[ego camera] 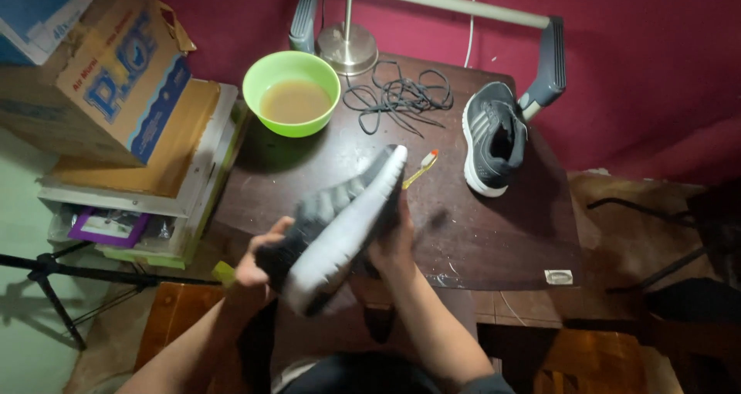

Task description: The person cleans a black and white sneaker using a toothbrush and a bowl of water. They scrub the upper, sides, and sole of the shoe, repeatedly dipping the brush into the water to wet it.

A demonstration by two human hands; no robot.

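Item one: shoes, two counted. I have one dark sneaker [340, 224] with a white sole lifted above the near edge of the bench [494, 240], sole turned up and toward me, toe pointing to 1 o'clock. The second sneaker [494, 138], dark grey with pale stripes and a white sole, lies on the bench at 2 o'clock from the first, well apart from it, its opening facing me and no lace in it.

Item two: hands, two counted, both mine. My left hand [258, 259] is wrapped around the heel end of the lifted sneaker at its 8 o'clock side. My right hand [394, 247] is pressed against its far side at 4 o'clock, fingers closed on the upper.

Item three: one lime-green bowl [291, 93] holding cloudy brownish liquid, at 11 o'clock on the bench.

Item four: one loose heap of dark laces [401, 97], at 12 o'clock, between the bowl and the lying sneaker; I cannot tell how many separate laces.

Item five: one small yellow tube [421, 168] with an orange tip, just beside the toe of the lifted sneaker.

Item six: one lamp base [347, 48], metal, behind the bowl.

Item seven: one cardboard box [100, 70], at 10 o'clock, on a stack of flat boards.
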